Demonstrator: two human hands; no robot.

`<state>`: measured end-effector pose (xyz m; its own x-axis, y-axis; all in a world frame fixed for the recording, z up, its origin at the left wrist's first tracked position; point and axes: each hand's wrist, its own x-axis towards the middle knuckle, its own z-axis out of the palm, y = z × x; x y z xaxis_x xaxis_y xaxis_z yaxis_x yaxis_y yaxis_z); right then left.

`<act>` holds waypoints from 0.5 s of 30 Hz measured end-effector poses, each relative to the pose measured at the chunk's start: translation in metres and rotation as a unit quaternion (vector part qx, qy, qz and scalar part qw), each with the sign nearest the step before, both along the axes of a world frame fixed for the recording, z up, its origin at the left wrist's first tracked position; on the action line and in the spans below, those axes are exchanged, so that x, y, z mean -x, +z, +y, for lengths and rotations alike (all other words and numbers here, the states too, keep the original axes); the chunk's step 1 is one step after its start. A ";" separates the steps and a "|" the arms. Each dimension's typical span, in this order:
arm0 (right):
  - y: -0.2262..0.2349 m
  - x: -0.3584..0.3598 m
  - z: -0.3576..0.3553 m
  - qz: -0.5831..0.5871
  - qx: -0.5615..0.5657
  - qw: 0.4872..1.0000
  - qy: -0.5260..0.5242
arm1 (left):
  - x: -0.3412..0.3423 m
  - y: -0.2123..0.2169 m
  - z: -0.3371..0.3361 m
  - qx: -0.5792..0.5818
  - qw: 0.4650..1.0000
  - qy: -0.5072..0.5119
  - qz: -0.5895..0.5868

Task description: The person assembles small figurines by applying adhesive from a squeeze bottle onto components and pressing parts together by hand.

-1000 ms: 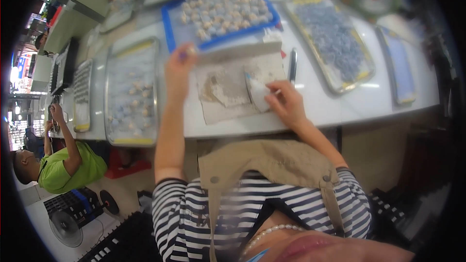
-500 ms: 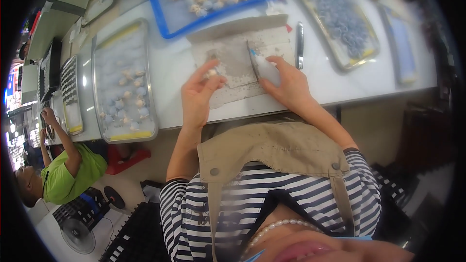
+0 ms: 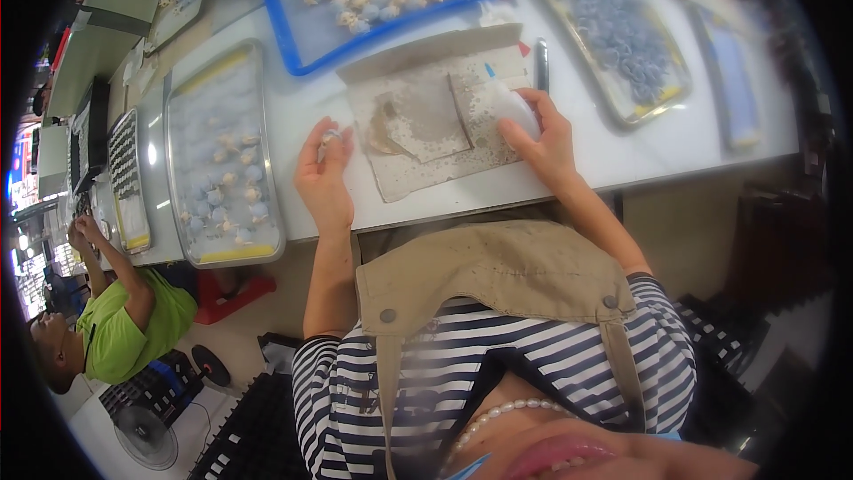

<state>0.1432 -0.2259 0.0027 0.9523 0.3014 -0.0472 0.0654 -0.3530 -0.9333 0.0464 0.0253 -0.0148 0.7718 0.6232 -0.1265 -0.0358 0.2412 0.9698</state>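
My left hand [image 3: 322,180] is raised at the near left side of a stained cardboard sheet [image 3: 395,185]. Its fingertips pinch a small rounded pale blue-grey piece [image 3: 330,135], mostly hidden by the fingers. In my right hand [image 3: 549,144], over the sheet's right edge, is a white squeeze bottle [image 3: 519,110] with a thin blue tip. The bottle leans with its tip toward the far left, apart from the piece. Within the sheet lies a dirty, worn inner area with a dark raised edge.
Left stands a clear tray [image 3: 200,93] with several blue-and-cream ball pieces. A blue-rimmed tray [image 3: 283,31] at the back holds many more. Grey-blue curled parts fill a tray [image 3: 656,110] at right, near a slim metallic tool [image 3: 543,67]. A person in green [image 3: 133,324] works far left.
My left hand has drawn left and away from the sheet's middle with the piece. My right hand has shifted right with the bottle, whose tip now points farther from the left hand.
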 end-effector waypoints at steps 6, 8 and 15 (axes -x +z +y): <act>-0.009 -0.004 -0.005 -0.058 -0.013 0.998 -0.007 | -0.015 0.001 -0.007 -0.005 1.000 -0.028 -0.002; -0.010 -0.003 -0.008 -0.051 -0.040 0.998 -0.009 | -0.017 0.009 -0.015 -0.026 0.999 -0.020 -0.009; 0.009 0.000 -0.018 0.153 -0.192 0.968 -0.052 | -0.015 0.044 -0.066 0.162 0.974 -0.159 -0.016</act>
